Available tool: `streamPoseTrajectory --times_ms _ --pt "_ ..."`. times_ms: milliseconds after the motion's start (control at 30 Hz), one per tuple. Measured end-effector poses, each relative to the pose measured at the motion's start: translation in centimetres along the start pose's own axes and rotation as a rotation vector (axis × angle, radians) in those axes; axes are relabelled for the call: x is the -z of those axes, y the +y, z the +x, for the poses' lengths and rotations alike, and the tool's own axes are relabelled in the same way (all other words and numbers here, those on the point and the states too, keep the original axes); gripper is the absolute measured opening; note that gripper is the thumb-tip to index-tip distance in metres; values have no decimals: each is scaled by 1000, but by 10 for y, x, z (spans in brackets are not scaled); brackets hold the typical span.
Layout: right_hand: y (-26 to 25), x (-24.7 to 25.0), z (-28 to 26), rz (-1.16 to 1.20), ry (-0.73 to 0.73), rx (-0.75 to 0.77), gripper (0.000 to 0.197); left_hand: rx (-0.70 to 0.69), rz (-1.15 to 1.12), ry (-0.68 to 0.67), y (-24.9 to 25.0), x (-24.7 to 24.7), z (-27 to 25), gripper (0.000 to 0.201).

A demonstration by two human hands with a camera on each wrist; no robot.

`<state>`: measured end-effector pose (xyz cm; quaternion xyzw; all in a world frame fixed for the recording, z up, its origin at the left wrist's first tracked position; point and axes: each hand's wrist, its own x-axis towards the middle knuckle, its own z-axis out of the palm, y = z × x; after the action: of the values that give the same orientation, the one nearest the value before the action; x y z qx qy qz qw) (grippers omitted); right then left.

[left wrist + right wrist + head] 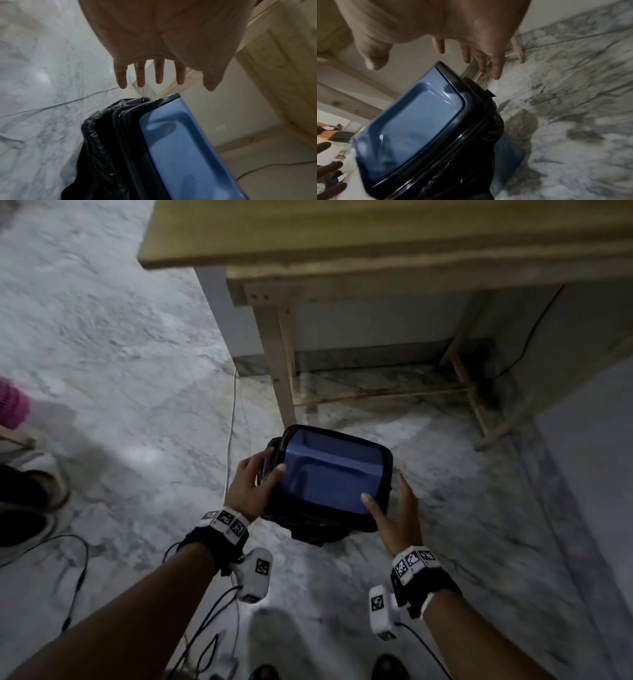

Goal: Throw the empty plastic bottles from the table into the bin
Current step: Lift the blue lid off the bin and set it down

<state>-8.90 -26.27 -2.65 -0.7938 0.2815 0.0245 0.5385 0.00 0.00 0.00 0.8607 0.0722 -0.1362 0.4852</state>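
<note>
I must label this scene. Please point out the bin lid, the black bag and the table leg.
lid [329, 474], head view, blue panel centre
bag [96, 148], left wrist view, crinkled side
table leg [282, 364], head view, mid-length

Both arms reach forward and down. The left hand [251, 484] has straight, spread fingers [159, 73]; the right hand [397, 517] is likewise spread, thumb apart.

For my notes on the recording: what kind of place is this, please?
Probably an indoor room of a home or small office, not a kitchen. The marble floor, a plain wooden table against the wall, and a lidded bin with a black liner between both hands suggest it.
</note>
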Motion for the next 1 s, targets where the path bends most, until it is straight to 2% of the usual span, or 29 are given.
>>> streamPoseTrajectory --times_ms 67,167,233,267,367,466,566,700,1000 --pt "21 -14 21 45 45 83 92 -4 -46 7 -16 -17 22 57" --pt "55 -34 53 147 32 181 91 -61 -89 -2 -48 -37 53 71" --pt "72 -43 63 211 37 245 84 -98 -102 9 -65 -47 63 75" --pt "77 -47 67 232 45 275 80 -117 -118 8 -70 -51 66 70" --pt "83 -56 73 239 53 328 70 -199 -205 38 -69 -57 59 32" --pt "79 -61 78 200 11 349 70 -266 -241 98 -81 -60 45 35" --pt "74 -68 90 179 -63 354 70 -266 -275 160 -97 -56 37 48" --pt "63 -74 104 135 -144 374 75 -303 -260 244 -101 -50 29 49" --pt "53 -76 115 158 -184 372 78 -232 -248 250 -111 -50 43 55"
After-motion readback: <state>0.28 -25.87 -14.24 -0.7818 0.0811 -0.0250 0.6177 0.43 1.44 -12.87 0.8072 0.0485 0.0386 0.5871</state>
